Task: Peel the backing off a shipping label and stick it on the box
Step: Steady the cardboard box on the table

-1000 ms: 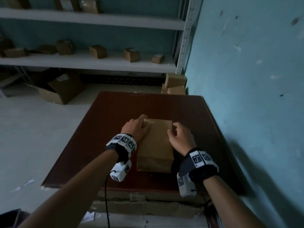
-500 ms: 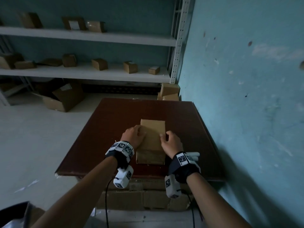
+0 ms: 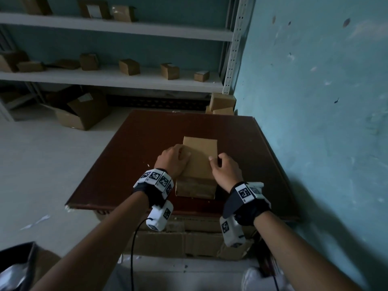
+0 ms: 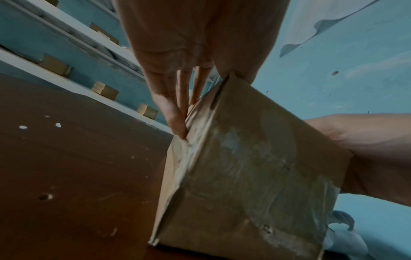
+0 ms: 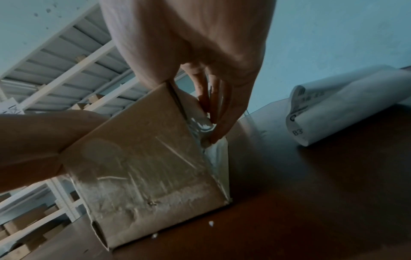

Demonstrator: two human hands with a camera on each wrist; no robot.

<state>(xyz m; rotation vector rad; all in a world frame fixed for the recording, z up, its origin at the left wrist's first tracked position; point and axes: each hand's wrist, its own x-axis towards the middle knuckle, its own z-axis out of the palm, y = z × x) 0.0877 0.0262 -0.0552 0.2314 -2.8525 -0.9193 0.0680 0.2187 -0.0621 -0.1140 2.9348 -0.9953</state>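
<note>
A plain brown cardboard box [image 3: 199,152] lies lengthwise on the dark brown table [image 3: 147,139]. My left hand [image 3: 176,159] grips its left side, thumb on top, fingers [image 4: 175,112] running down the side wall. My right hand [image 3: 222,166] grips the right side the same way, with its fingers [image 5: 213,112] against the taped edge. Clear tape covers the near end of the box [image 5: 144,158]. A curled white shipping label sheet [image 5: 347,105] with printing on it lies on the table to the right of my right hand. No label shows on the box top.
A blue wall [image 3: 315,122] runs close along the table's right edge. White shelves [image 3: 126,80] at the back carry several small cardboard boxes. An open carton [image 3: 81,110] sits on the floor at left. Flattened cardboard [image 3: 189,238] is stacked under the table.
Both hands have shifted from the box's far end back to its middle. The head view has pulled back and risen, so more of the table shows.
</note>
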